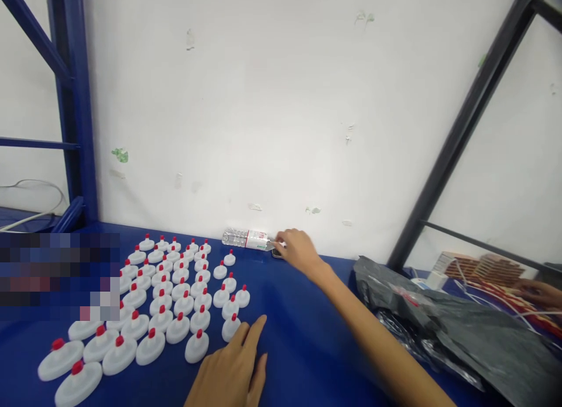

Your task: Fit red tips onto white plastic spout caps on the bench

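A clear plastic water bottle [257, 239] with a red and white label lies on its side against the wall. My right hand [300, 253] reaches to its neck end, fingertips pinched at the cap. Partly hidden beneath that hand is a small dark object [277, 254]. My left hand [230, 366] is low in the middle, over the blue table [307, 337], fingers stretched, thumb apart, holding nothing. Just left of it stand several rows of white, round-based caps with red tips [196, 347], red ends up.
A dark grey plastic bag [456, 319] lies along the right side. Beyond it are white cables, stacked brown pieces [487, 268] and another person's hand [538, 293]. Blue metal posts [76, 102] rise at left, a black post [456, 132] at right. A pixelated patch hides the left edge.
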Action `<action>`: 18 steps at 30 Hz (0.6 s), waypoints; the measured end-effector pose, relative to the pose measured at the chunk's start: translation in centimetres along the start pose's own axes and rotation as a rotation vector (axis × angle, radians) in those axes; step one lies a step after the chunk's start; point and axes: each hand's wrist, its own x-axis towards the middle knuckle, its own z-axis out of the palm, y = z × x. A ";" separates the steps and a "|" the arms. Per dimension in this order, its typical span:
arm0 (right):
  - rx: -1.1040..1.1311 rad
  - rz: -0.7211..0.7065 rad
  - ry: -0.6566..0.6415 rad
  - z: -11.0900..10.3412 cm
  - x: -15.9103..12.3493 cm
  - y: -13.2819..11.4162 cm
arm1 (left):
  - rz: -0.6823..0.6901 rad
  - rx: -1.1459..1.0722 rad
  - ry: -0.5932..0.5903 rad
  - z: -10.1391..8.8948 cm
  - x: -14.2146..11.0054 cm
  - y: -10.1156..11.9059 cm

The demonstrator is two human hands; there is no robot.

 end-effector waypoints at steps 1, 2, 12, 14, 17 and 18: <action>-0.049 0.020 0.017 -1.1 -1.2 1.4 | -0.005 0.004 0.004 0.1 0.0 0.1; -0.089 0.043 0.029 -2.0 -2.4 2.9 | -0.014 0.009 0.010 0.1 0.0 0.1; -0.008 0.050 -0.229 -4.2 -6.7 12.1 | -0.051 0.000 -0.023 -0.3 0.0 0.2; 0.055 0.033 -0.264 -3.9 -6.5 11.7 | -0.050 -0.024 -0.042 -0.4 0.0 0.1; 0.152 -0.006 -0.326 -3.5 -6.6 10.1 | -0.049 -0.038 -0.045 -0.3 -0.1 -0.1; 0.183 -0.022 -0.348 -3.4 -6.7 9.5 | -0.048 -0.037 -0.041 -0.3 -0.1 -0.1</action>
